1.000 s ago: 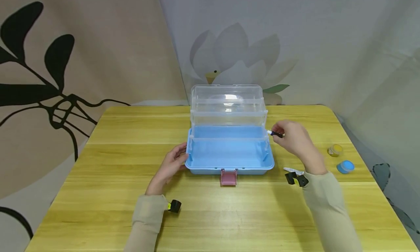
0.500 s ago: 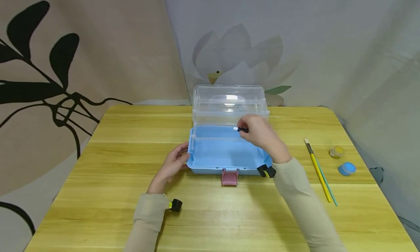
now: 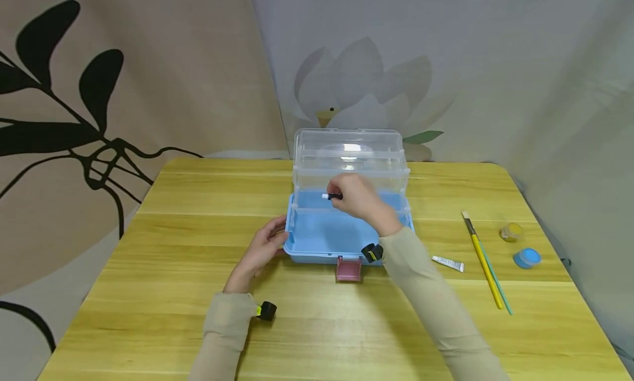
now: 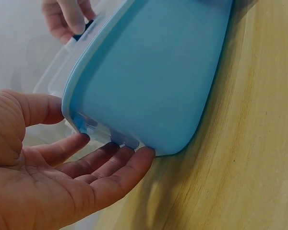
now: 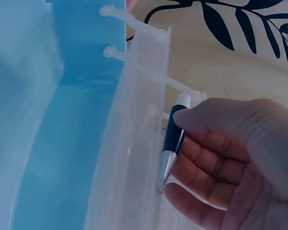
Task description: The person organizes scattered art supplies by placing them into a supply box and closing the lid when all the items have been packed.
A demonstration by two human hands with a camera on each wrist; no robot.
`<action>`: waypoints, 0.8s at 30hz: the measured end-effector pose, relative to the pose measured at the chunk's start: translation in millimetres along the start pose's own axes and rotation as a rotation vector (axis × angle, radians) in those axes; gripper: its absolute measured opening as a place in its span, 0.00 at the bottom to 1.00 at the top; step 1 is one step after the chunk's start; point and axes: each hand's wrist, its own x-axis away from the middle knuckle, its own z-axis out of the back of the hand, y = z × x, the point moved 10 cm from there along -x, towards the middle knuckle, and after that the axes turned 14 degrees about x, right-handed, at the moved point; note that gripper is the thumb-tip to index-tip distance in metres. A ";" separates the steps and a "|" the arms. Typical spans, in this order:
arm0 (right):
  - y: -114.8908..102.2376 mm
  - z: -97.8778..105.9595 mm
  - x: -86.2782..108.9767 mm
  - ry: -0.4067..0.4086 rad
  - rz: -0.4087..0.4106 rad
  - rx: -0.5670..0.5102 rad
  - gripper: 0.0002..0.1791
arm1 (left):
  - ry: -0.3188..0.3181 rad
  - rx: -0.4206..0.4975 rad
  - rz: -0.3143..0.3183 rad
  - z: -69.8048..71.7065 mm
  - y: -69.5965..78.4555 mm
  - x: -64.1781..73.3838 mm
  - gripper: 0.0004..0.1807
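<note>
A blue toolbox point(image 3: 342, 232) stands on the table with its clear lid point(image 3: 349, 144) raised and clear trays folded out at the back. At its left end, the thumb and fingers of my left hand point(image 3: 260, 248) hold the rim, and the left wrist view shows the fingertips against the wall point(image 4: 158, 86). My right hand point(image 3: 359, 199) is over the rear of the toolbox. Between thumb and fingers it pinches a short dark pen point(image 5: 174, 129) with a white end and a silver cone tip. In the right wrist view the pen is beside a clear tray point(image 5: 129, 139).
Right of the toolbox a white paint tube point(image 3: 448, 264) lies on the wooden table point(image 3: 317, 331). Farther right are a yellow paintbrush point(image 3: 485, 268), a thin green stick point(image 3: 499, 287), a yellow jar point(image 3: 511, 232) and a blue jar point(image 3: 527, 258). A pink latch point(image 3: 349, 270) hangs in front.
My right hand has carried the pen leftward from beside the toolbox's right end to above its rear. The tube and brushes now show from behind the arm. My left hand stays put.
</note>
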 end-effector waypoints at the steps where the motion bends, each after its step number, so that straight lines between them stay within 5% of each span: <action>1: -1.3 -2.6 -2.1 -0.007 0.001 -0.003 0.05 | 0.001 0.001 0.000 0.0 -0.1 0.1 0.26; 24: -1.4 -32.6 -19.9 -0.105 -0.019 -0.015 0.06 | 0.009 0.008 -0.006 0.7 -2.0 -1.0 0.26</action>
